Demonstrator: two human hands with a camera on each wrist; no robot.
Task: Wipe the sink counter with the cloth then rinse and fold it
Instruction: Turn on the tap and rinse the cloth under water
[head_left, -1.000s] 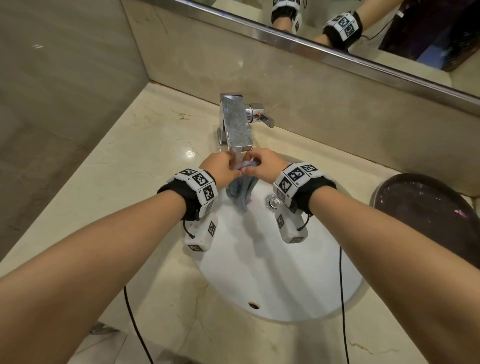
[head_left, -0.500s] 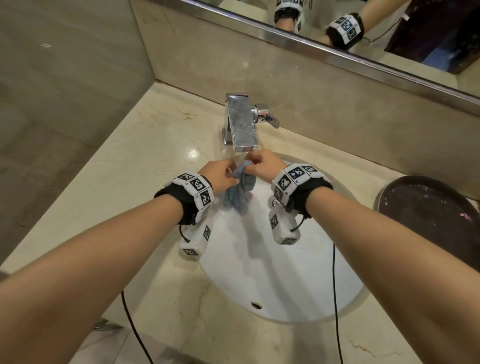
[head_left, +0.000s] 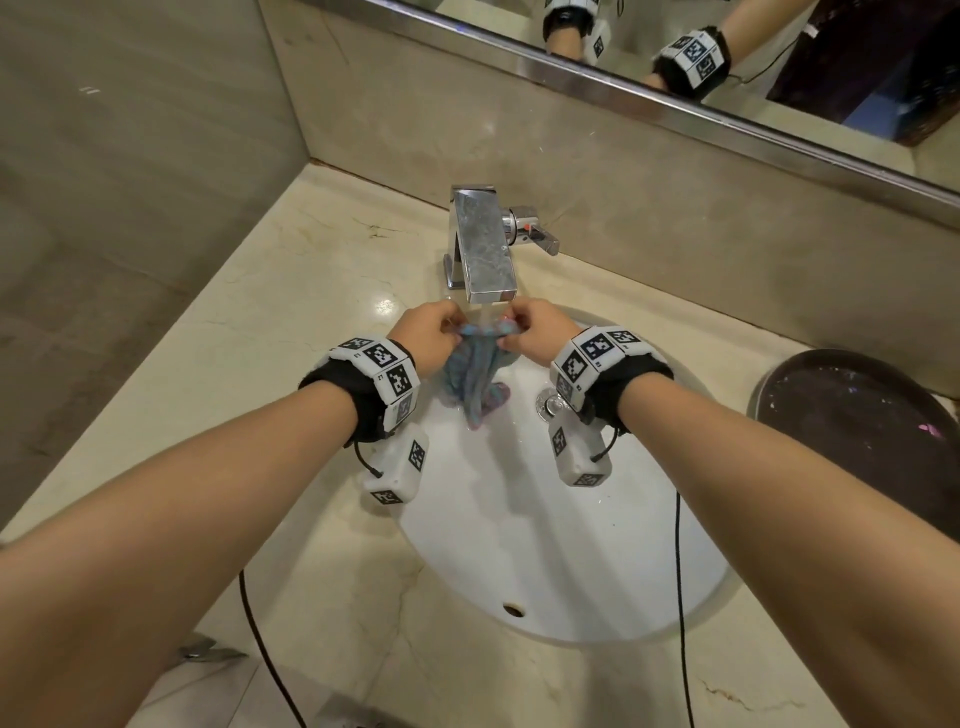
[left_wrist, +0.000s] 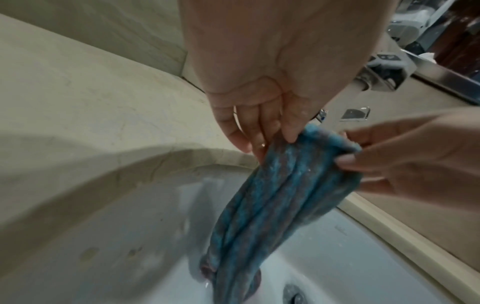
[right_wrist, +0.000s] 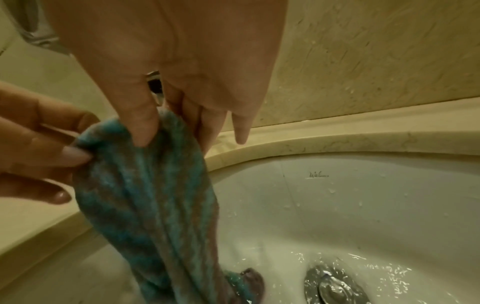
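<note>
A wet blue-and-mauve striped cloth hangs bunched under the chrome tap, whose water runs onto its top edge. My left hand pinches the cloth's top left corner and my right hand pinches the top right. In the left wrist view my left hand holds the cloth between thumb and fingers. In the right wrist view my right hand does the same on the cloth. The cloth's lower end touches the white sink basin near the drain.
The beige marble counter surrounds the basin. A dark round tray sits on the counter at the right. The tap lever sticks out to the right. A mirror runs along the back wall. Cables hang from both wrists.
My hands have drawn slightly apart, spreading the cloth's top edge under the running water. The cloth hangs lower into the basin than before.
</note>
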